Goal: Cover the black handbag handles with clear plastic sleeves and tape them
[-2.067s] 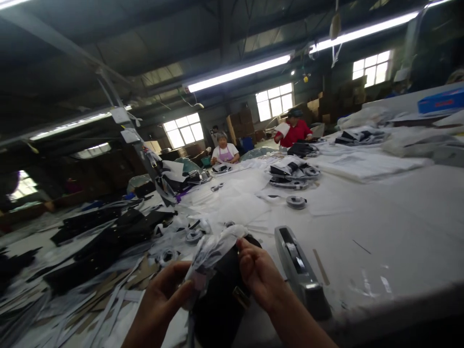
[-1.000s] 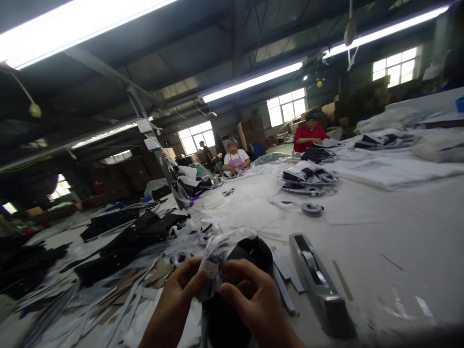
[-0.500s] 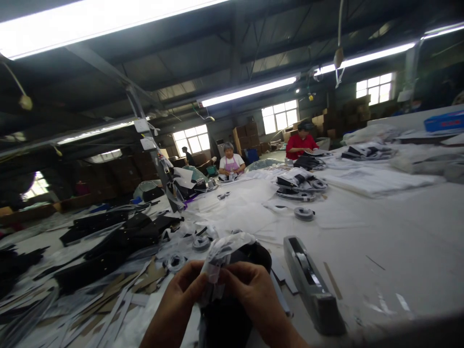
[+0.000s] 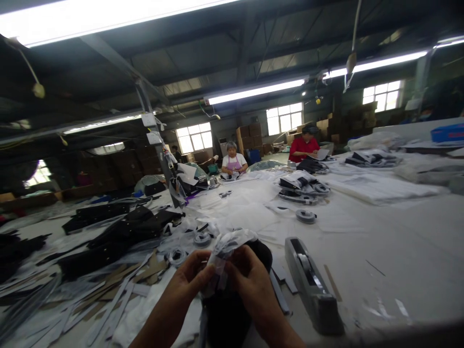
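In the head view, a loop wrapped in white, translucent film [image 4: 232, 240] stands up between my two hands; it looks like a strap, though the wrapping hides most of it. My left hand [image 4: 188, 280] is closed on its left side, thumb and fingers pinching the wrapping. On the other side my right hand [image 4: 251, 280] pinches the same bundle, with its fingertips partly hidden behind it. Below and behind the bundle is a black piece [image 4: 228, 316], like part of a bag. A grey tape dispenser [image 4: 313, 287] stands on the table to the right of my right hand.
Cardboard and paper strips [image 4: 119, 295] litter the table at left, with black pieces [image 4: 97, 258] beyond. Coiled straps [image 4: 306, 216] and a stack of wrapped black items [image 4: 300, 186] lie further back. Two people [image 4: 234, 162] work across the table; a metal post [image 4: 163, 159] rises at left.
My right hand has moved up along the wrapped bundle, and its fingers now reach higher behind the loop. My left hand still pinches the left side. The camera view has shifted slightly.
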`<state>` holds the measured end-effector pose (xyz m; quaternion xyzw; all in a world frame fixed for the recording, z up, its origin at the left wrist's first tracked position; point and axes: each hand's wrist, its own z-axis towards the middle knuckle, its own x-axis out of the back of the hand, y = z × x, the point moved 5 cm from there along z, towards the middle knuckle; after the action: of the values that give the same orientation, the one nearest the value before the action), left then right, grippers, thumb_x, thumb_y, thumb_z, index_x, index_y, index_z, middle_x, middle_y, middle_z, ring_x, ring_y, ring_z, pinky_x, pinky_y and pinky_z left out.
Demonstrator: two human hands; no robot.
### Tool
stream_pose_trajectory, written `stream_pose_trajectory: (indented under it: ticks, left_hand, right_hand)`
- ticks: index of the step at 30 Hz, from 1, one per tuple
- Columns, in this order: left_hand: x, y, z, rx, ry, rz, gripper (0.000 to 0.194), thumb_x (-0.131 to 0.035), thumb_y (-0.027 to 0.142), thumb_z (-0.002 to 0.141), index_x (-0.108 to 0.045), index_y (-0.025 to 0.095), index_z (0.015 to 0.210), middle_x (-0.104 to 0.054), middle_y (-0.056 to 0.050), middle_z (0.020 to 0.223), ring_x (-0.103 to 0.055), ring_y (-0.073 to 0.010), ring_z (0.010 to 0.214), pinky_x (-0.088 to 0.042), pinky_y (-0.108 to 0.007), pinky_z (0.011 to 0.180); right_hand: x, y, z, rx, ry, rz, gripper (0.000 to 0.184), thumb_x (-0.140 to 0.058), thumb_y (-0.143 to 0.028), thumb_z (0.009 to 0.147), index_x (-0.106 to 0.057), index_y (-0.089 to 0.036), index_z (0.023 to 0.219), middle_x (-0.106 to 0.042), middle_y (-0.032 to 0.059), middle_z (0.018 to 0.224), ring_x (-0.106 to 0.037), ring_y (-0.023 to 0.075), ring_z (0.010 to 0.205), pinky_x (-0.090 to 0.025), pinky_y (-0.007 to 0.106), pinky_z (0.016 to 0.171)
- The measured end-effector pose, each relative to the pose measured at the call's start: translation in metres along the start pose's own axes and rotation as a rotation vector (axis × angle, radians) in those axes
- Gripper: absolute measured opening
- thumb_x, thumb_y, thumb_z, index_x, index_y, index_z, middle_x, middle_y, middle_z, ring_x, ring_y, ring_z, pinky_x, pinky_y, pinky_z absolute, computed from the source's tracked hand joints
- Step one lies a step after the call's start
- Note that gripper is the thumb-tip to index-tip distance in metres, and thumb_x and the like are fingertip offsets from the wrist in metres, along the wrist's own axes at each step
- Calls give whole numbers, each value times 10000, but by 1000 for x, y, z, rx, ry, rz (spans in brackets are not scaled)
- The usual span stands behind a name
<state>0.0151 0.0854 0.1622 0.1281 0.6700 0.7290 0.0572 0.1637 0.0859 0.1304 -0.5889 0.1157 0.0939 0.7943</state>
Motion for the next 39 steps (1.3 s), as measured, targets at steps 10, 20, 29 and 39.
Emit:
stream_pose_trajectory:
  ticks: [10, 20, 29, 39]
  left_hand:
    - [0, 4, 6, -116, 74, -21, 343, -736, 475, 765, -688, 191, 951, -710, -25, 863, -606, -180, 793, -430, -243, 693]
    - [18, -25, -2, -225, 192, -115, 495, -526, 579, 894, -689, 175, 1127, -699, -125, 1198, -591, -301, 1190, -450, -419, 1007]
    - [6, -42, 2, -351, 203, 36, 340, -659, 382, 856, -705, 193, 1134, -737, -81, 1162, -653, -290, 1119, -475, -417, 1015]
    - [-3, -32, 8, -343, 227, -137, 293, -664, 412, 853, -673, 179, 1030, -743, -54, 977, -691, -244, 943, -531, -309, 817]
  right_hand:
    - [-4, -13, -11, -110, 43, 31, 549, -663, -553, 817, -567, -201, 1228, -670, -18, 669, -584, 142, 566, -430, 230, 527]
    - [4, -6, 11, -196, 144, 226, 687, -801, -448, 692, -500, -226, 1268, -703, -20, 812, -628, 125, 641, -479, 208, 585]
    - [-15, -27, 78, -87, 86, 180, 539, -815, -452, 632, -603, -240, 1079, -653, -63, 717, -571, 101, 595, -465, 197, 567]
    - [-9, -24, 54, -15, -33, -110, 624, -782, -514, 692, -598, -143, 1159, -694, -15, 685, -601, 144, 569, -461, 250, 541]
